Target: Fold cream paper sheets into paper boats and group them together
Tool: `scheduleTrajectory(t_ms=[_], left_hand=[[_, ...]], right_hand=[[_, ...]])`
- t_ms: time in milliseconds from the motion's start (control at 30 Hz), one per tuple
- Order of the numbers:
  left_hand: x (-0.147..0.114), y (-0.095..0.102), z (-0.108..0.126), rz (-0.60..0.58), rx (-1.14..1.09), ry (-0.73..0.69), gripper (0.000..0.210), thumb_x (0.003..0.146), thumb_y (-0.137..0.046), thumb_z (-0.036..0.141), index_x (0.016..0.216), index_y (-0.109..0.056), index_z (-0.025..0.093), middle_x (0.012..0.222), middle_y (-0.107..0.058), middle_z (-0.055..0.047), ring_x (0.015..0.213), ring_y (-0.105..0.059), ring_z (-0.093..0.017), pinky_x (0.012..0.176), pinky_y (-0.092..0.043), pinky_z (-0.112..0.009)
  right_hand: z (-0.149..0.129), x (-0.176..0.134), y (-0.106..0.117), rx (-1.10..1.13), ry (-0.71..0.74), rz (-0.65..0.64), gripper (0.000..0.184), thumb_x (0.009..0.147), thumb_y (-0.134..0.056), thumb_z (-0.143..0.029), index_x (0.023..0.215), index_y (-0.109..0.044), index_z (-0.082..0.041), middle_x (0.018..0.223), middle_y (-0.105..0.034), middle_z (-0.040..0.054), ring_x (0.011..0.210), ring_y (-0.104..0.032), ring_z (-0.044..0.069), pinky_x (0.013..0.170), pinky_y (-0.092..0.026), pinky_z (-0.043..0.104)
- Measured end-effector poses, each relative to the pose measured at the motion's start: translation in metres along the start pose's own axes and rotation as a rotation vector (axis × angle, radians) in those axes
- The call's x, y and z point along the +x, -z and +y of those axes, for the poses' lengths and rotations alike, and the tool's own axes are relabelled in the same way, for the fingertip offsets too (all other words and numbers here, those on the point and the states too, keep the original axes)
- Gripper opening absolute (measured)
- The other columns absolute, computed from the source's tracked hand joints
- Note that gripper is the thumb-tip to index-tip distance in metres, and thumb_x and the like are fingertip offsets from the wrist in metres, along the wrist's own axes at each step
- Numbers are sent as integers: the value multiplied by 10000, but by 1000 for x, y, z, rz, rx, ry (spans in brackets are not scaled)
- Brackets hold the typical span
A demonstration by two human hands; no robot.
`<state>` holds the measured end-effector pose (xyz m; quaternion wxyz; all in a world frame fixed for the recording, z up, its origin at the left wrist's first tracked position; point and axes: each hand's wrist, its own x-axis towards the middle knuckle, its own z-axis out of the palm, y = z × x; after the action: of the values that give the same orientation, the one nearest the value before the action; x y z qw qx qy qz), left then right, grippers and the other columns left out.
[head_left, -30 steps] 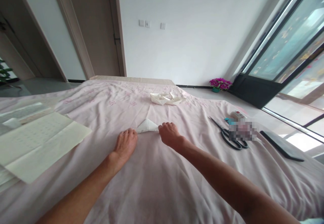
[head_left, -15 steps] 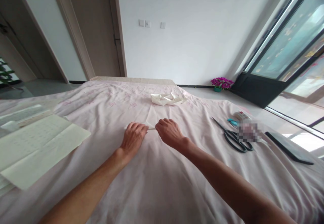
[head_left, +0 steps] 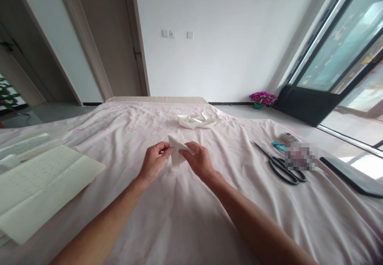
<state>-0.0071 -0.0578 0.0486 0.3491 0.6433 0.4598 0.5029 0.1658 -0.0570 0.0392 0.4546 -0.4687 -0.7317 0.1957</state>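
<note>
A small folded piece of white paper (head_left: 176, 158) is held up between my two hands, just above the pink bedspread. My left hand (head_left: 154, 158) pinches its left side between thumb and fingers. On the other side, my right hand (head_left: 198, 158) grips the paper's right edge, thumb toward me. The paper's upper part rises to a point, and a narrow flap hangs below. Beyond my hands, folded paper boats (head_left: 197, 121) lie side by side on the cloth.
Sheets of cream paper (head_left: 48, 181) lie at the left. Black-handled scissors (head_left: 285, 169), a small white box (head_left: 289, 138), a blurred-out item and a dark flat object (head_left: 353, 177) lie at the right. The bedspread (head_left: 179, 225) is wrinkled. Purple flowers (head_left: 262, 98) stand on the floor.
The paper was low on the cloth with both hands over it. Now it is lifted and turned more upright, and both hands pinch it from the sides. The view has shifted slightly.
</note>
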Motion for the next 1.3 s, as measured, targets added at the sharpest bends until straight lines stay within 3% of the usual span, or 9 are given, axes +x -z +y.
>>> scheduleTrajectory(t_ms=[167,267,433,500,700,900,1000,1167,1300], left_hand=[[2,2,-9,90,180,-173,201,774,-624,275,938,-694,181,932,-684,-29,764,-603,-132,685,-470,-225],[-2,3,-22,28,351,-291,188,790,-568,184,933,-689,197,961,-671,-30,796,-609,-134,700,-486,-230],[-18,1,-52,-162,634,-322,354,740,-494,-12,957,-662,212,958,-665,-24,916,-611,-150,832,-489,-256],[-23,0,-57,-196,754,-296,376,733,-491,-37,955,-657,218,952,-665,-20,934,-604,-154,843,-487,-259],[-30,0,-50,-213,845,-284,232,795,-570,107,970,-675,216,937,-658,-37,945,-593,-177,858,-474,-276],[-34,16,-40,-317,828,-275,292,797,-638,312,1081,-660,253,1037,-660,-17,969,-603,-186,840,-475,-276],[-37,19,-37,-306,848,-265,258,823,-617,380,1033,-667,237,1020,-672,-25,951,-608,-190,814,-470,-278],[-40,15,-40,-262,839,-294,136,870,-566,285,927,-668,216,934,-677,-25,889,-612,-163,773,-450,-251],[-39,14,-48,-192,844,-266,175,883,-506,204,805,-662,201,860,-651,-32,804,-605,-141,717,-430,-235]], right_hand=[[4,5,17,-545,271,9,269,970,-434,-313,1044,-691,-292,1008,-670,36,947,-525,185,818,-333,316],[15,8,14,-688,320,-79,285,977,-416,-289,1098,-674,-305,1073,-659,39,1019,-488,196,830,-304,333],[34,3,-6,-706,323,-314,217,932,-501,-259,1024,-696,-281,1026,-669,33,999,-478,198,838,-318,328],[33,-3,-10,-699,300,-328,214,907,-525,-225,1043,-684,-269,1041,-660,36,1015,-471,205,848,-326,328],[16,-23,-14,-650,217,-299,200,864,-539,-171,1039,-618,-229,1015,-629,38,957,-497,202,799,-357,304],[18,-31,-21,-654,193,-342,93,924,-516,-254,895,-597,-219,910,-622,16,866,-523,167,749,-351,269],[19,-31,-21,-702,220,-337,98,924,-537,-278,873,-598,-220,896,-621,12,858,-520,164,724,-335,272],[21,-31,-21,-760,269,-358,162,943,-513,-316,869,-618,-219,892,-621,25,852,-504,173,711,-314,283],[24,-32,-22,-754,337,-374,222,968,-459,-324,872,-629,-218,886,-619,28,856,-500,174,716,-312,289]])
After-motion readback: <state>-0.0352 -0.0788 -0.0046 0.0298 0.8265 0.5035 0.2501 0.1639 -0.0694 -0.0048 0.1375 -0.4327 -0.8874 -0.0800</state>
